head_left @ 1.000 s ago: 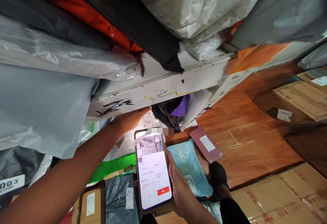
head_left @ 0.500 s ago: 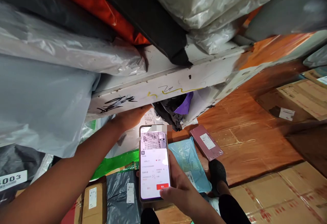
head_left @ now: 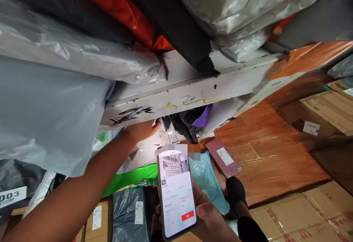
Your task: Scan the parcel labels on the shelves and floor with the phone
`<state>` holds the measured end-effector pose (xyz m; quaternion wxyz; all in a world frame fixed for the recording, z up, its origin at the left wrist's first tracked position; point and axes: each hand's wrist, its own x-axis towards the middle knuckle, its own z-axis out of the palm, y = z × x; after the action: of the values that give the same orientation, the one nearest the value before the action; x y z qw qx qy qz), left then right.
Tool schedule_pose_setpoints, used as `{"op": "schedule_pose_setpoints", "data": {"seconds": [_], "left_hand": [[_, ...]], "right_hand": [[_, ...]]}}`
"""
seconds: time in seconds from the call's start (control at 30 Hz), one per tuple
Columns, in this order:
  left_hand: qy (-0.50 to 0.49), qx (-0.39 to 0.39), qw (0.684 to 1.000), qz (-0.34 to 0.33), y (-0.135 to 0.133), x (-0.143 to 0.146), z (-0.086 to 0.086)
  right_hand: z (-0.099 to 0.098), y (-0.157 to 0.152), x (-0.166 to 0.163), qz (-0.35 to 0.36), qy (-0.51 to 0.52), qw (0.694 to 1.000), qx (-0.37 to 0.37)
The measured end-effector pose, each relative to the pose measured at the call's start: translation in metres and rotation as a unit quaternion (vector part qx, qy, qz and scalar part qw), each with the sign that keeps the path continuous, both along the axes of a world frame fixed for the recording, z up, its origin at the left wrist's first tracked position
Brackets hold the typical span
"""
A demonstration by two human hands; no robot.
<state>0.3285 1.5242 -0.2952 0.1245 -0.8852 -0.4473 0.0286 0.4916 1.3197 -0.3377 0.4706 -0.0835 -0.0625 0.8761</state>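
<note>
My right hand (head_left: 205, 216) grips a smartphone (head_left: 177, 194) low in the middle of the view, thumb resting by its right edge. The lit screen shows a photographed barcode label above a form with a red button. My left hand (head_left: 142, 130) reaches under a white shelf edge (head_left: 176, 100) marked with black and yellow scribbles. Its fingers curl onto a white parcel with a shipping label (head_left: 162, 137) just beneath the shelf; the fingertips are partly hidden.
Grey, white, black and red plastic mailers (head_left: 68, 61) are piled on the shelf above. Below lie a green bag (head_left: 129, 177), a dark grey parcel (head_left: 129, 212), a teal mailer (head_left: 206, 179), a maroon flat box (head_left: 223, 157) and cardboard boxes (head_left: 322, 113) on the wooden floor. My black shoe (head_left: 235, 190) stands near the teal mailer.
The phone has dropped lower and to the right in my right hand, with the thumb now off the red button. My left hand has pushed slightly further under the shelf onto the white parcel.
</note>
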Motion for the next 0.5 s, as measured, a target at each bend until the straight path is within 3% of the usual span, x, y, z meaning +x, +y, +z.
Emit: {"op": "schedule_pose_setpoints", "data": {"seconds": [0.13, 0.3, 0.4, 0.5], "left_hand": [[0.028, -0.100, 0.993, -0.057, 0.005, -0.001, 0.002], [0.031, -0.175, 0.982, -0.066, 0.011, 0.002, 0.003], [0.026, -0.194, 0.978, -0.073, 0.010, 0.007, 0.005], [0.011, -0.185, 0.979, -0.082, 0.008, 0.008, 0.009]], "right_hand": [[-0.002, -0.003, 0.002, 0.004, 0.012, 1.000, 0.001], [-0.024, -0.001, 0.004, -0.003, -0.114, 0.993, -0.018], [-0.033, 0.020, 0.000, -0.070, -0.198, 0.975, -0.069], [-0.029, 0.053, -0.005, -0.142, -0.278, 0.943, -0.116]]}}
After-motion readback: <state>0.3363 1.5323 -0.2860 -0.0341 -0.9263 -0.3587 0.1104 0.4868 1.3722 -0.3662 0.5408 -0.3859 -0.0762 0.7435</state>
